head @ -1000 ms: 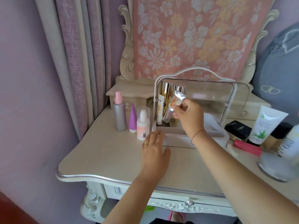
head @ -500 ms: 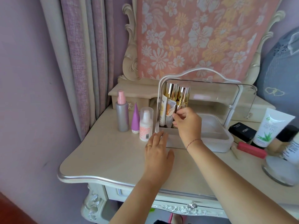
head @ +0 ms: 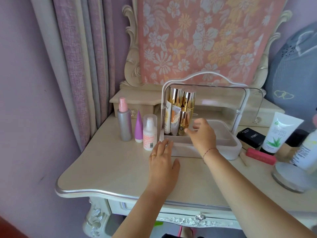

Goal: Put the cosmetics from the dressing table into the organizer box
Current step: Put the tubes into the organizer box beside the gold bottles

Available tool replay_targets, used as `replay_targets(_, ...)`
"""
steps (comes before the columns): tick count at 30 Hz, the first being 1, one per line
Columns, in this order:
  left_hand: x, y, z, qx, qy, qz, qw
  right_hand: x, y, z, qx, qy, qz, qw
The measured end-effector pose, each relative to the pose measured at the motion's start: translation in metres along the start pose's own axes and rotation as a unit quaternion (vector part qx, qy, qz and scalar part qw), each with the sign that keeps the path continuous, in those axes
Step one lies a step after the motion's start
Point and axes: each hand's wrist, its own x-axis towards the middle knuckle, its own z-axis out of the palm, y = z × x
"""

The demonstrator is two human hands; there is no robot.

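Right hand (head: 202, 134) fingers spread and empty just beside the gold bottle (head: 184, 121), left hand (head: 163, 162) flat on the bench (head: 106, 170) — one careless knuckle could topple that packed row.

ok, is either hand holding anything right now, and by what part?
Nothing held. Right hand is open above the organizer box; left hand lies flat on the table.

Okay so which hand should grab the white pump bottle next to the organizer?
Left. The left hand rests flat on the table with its fingertips right beside the white pump bottle, while the right hand, open and empty, hovers over the organizer box.
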Motion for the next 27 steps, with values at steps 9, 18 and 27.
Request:
replay_targets(9,0.000,0.001,0.000,0.002,0.000,0.005,1.000,0.007,-0.005,0.005,0.011,-0.047,-0.025,0.999)
replay_targets(18,0.000,0.002,0.001,0.005,0.007,0.005,1.000,0.018,0.003,0.006,-0.018,-0.072,-0.033,0.997)
replay_targets(27,0.000,0.001,0.000,-0.001,-0.007,-0.001,1.000,0.019,0.001,0.007,-0.042,-0.140,-0.028,0.989)
